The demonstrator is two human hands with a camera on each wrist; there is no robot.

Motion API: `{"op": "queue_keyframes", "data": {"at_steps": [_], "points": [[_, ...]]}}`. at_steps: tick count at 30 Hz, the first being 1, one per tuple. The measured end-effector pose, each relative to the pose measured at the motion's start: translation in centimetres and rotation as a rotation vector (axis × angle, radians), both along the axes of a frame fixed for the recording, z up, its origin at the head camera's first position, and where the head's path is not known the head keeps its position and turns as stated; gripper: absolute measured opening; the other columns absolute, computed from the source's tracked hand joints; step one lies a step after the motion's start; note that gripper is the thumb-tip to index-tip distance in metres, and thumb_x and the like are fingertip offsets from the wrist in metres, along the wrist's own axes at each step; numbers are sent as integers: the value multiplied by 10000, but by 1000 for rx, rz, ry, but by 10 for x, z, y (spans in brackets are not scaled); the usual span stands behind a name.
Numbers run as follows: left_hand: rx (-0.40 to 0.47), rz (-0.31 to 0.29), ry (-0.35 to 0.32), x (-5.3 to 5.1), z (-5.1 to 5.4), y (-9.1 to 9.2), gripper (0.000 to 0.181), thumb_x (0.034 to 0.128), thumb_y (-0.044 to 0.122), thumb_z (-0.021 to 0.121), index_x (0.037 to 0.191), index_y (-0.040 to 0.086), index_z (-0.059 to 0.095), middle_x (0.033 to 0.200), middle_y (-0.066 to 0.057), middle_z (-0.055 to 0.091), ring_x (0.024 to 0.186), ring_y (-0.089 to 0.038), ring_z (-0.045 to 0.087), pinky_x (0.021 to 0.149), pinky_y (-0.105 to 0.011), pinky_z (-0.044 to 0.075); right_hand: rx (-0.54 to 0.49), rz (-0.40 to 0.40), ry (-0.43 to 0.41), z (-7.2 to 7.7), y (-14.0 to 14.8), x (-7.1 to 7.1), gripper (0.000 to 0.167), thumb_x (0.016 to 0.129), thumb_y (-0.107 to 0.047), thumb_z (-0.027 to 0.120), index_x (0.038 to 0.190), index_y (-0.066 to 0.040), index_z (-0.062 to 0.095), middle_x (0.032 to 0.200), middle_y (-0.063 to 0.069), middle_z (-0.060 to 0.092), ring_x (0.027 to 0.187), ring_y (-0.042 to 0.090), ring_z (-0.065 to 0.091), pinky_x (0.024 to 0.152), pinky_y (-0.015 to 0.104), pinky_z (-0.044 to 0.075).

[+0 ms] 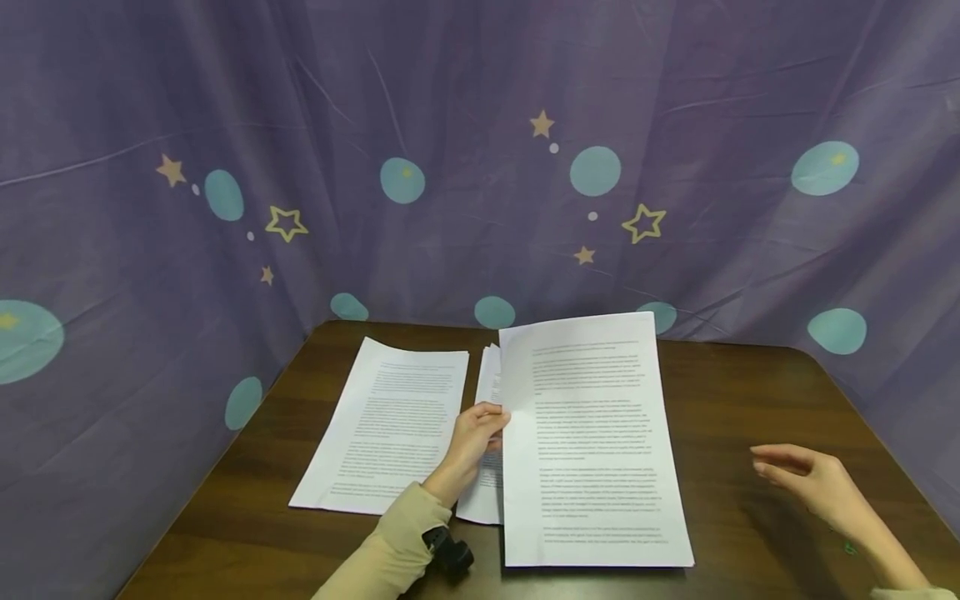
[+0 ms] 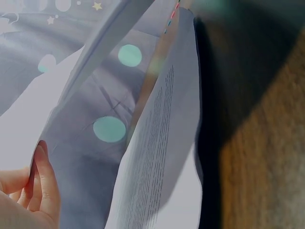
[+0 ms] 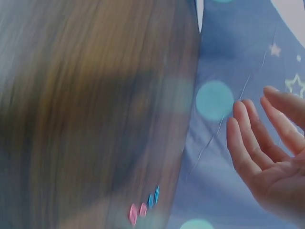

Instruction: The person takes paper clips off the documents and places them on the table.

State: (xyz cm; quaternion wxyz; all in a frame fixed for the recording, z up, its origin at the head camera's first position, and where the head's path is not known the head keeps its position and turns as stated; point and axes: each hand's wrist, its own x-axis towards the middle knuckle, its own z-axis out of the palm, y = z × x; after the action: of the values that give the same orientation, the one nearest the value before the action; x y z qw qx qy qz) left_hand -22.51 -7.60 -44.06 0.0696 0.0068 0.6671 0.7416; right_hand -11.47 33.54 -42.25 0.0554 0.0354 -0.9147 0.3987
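Note:
Between thumb and fingers, my left hand pinches the left edge of several printed sheets of paper, raised above the table with the text facing me. The left wrist view shows that hand gripping the paper edge. Behind the raised sheets lies another paper pile, mostly hidden by them. Further left is a third stack of printed paper flat on the table. Off to the right, my right hand hovers over the table, fingers loosely bent and touching nothing.
The dark wooden table meets a purple curtain with stars and dots at the back and sides. Small pink pieces and blue pieces lie near the table edge in the right wrist view; their kind is unclear.

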Motion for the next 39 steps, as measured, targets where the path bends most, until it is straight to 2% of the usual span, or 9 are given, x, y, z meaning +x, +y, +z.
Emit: {"op": "queue_keyframes", "data": {"at_steps": [4, 8, 12, 16, 19, 24, 28, 34, 39], "points": [[13, -7, -4, 3, 5, 5, 206, 812, 32, 595, 963, -95, 538, 702, 25, 619, 572, -76, 542, 518, -226, 458, -122, 92, 41, -2, -16, -5, 335, 853, -95, 576, 1107, 116, 518, 943, -124, 639, 786, 49, 622, 642, 232, 510], [37, -12, -6, 4, 7, 14, 220, 812, 34, 596, 975, -101, 534, 728, 7, 626, 575, -75, 545, 512, -216, 455, -196, 227, 52, -4, -29, -9, 353, 880, -42, 518, 1167, 148, 437, 993, -20, 644, 835, 65, 619, 672, 250, 511], [66, -26, 7, 3, 5, 24, 219, 814, 26, 587, 977, -105, 524, 717, 17, 614, 566, -66, 541, 505, -206, 452, -236, 317, 16, -2, -38, -12, 377, 898, -9, 465, 1201, 186, 354, 1045, 187, 597, 852, 85, 615, 682, 298, 513], [93, -33, 10, 4, 7, 37, 208, 812, 14, 584, 967, -110, 519, 701, 17, 609, 548, -63, 534, 481, -195, 449, -218, 234, -68, 3, -42, -11, 447, 907, -79, 480, 1226, 192, 325, 1056, 343, 520, 806, 75, 617, 674, 325, 515], [102, -35, -2, 5, 9, 48, 206, 809, 21, 593, 966, -96, 531, 722, 5, 618, 554, -64, 534, 483, -192, 455, -186, 147, -100, 7, -41, -8, 475, 903, -113, 498, 1215, 205, 333, 1036, 323, 539, 768, 60, 612, 658, 305, 515], [114, -40, -16, 7, 12, 67, 196, 809, 19, 593, 970, -83, 543, 800, -70, 647, 562, -75, 542, 488, -212, 470, -134, 53, -116, 12, -34, -5, 480, 899, -142, 511, 1170, 228, 370, 971, 254, 595, 728, 63, 603, 628, 277, 510], [138, -38, -33, 6, 10, 85, 188, 797, 7, 600, 960, -76, 556, 782, -87, 647, 545, -82, 537, 478, -230, 476, -101, -27, -162, 12, -23, -3, 533, 912, -212, 493, 1189, 222, 356, 1024, 288, 569, 722, 79, 607, 625, 282, 511], [171, -14, -41, 3, 5, 117, 177, 767, -8, 625, 920, -82, 576, 712, -62, 634, 521, -74, 517, 466, -225, 476, -67, -75, -234, 11, 0, -1, 585, 932, -266, 445, 1222, 221, 299, 1062, 327, 534, 727, 169, 633, 622, 320, 516], [175, 34, -49, -2, 0, 141, 138, 742, -48, 629, 865, -93, 587, 690, -83, 630, 476, -73, 508, 447, -239, 480, -76, -116, -298, 5, 17, -6, 584, 941, -258, 420, 1230, 228, 274, 990, 258, 590, 692, 167, 617, 570, 312, 497]]}}
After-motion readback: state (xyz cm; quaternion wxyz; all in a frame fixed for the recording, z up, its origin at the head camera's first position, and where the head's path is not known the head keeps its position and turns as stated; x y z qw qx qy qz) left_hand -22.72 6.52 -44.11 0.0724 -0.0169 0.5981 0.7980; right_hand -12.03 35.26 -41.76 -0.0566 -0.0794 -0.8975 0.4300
